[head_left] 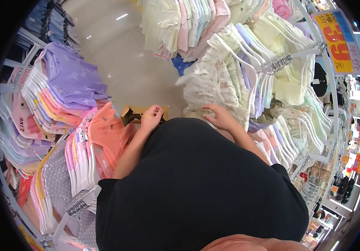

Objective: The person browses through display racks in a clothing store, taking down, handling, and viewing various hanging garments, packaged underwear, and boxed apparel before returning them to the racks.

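Note:
My left hand (pixel 150 118) is at the centre, with its fingers curled together and a thin yellow band across its wrist. Whatever those fingers may hold is too small to tell. Just behind it an open cardboard box (pixel 130 116) is partly hidden by the hand and the dark shirt. My right hand (pixel 222 118) has its fingers apart and holds nothing, close to the lower edge of a pale floral garment (pixel 213 79). Coral tops (pixel 109 133) on white hangers hang beside my left forearm.
Purple tops (pixel 73 77) hang on a rack at the left. Pale clothes (pixel 286 62) fill the right rack, under a price sign (pixel 335 39). Between the racks runs a shiny tiled floor (pixel 123 62). More clothes (pixel 184 25) hang ahead.

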`<state>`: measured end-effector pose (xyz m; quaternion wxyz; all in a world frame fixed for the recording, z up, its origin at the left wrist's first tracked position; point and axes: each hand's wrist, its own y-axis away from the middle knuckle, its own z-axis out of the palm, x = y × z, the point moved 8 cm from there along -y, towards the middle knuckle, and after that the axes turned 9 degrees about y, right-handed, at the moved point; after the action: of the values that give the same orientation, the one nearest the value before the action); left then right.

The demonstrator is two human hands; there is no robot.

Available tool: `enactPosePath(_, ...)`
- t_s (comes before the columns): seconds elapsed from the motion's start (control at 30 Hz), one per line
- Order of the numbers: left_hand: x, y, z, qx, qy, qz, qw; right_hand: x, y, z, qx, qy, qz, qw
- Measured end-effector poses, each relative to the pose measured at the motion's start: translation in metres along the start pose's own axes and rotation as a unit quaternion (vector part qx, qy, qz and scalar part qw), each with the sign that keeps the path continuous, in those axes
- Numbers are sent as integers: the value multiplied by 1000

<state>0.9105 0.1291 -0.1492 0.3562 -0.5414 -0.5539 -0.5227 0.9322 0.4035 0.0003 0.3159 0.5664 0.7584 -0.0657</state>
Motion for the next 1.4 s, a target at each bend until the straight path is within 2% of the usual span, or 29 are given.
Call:
enactPosePath(0.1, 21, -3, -6, 9, -16, 5, 1000, 1, -26, -6, -3, 17, 2, 1000)
enactPosePath(0.2, 22, -9, -10, 20, -19, -5, 1000, 63, -49, 19, -74, -73, 120, 987)
enactPosePath(0.3, 16, -20, -17, 40, 3, -7, 999, 167, -57, 50, -54, 73, 197, 976)
enactPosePath(0.4, 6, -31, -30, 52, 22, -60, 997, 164, -79, 48, -105, 90, 267, 954)
enactPosePath(0.43, 2, -37, -33, 58, 26, -55, 996, 150, -93, 53, -147, 22, 268, 952)
enactPosePath(0.53, 8, -63, -41, 65, 45, -46, 996, 105, -156, 48, -132, -36, 175, 975)
enactPosePath(0.67, 22, -114, -57, 70, 22, -36, 997, 48, -234, -11, -26, -130, 115, 984)
enactPosePath(0.8, 23, -150, -91, 174, 172, -139, 960, 50, -286, -49, 37, -280, 86, 956)
enactPosePath(0.9, 36, -187, -107, 166, 128, -98, 973, 70, -299, -68, 78, -381, 94, 916)
enactPosePath(1.03, 74, -234, -129, 187, 75, -62, 977, 70, -313, -81, 70, -463, 94, 879)
enactPosePath(1.13, 98, -271, -149, 206, 133, 9, 969, 59, -321, -98, 100, -498, 93, 856)
enactPosePath(1.27, 121, -320, -171, 160, 189, 20, 969, 36, -346, -125, 151, -485, 49, 860)
enactPosePath(1.37, 128, -352, -182, 114, 221, 43, 968, 12, -376, -132, 193, -335, 56, 921)
enactPosePath(1.4, 127, -360, -183, 97, 213, 38, 972, 0, -383, -137, 186, -232, 98, 950)
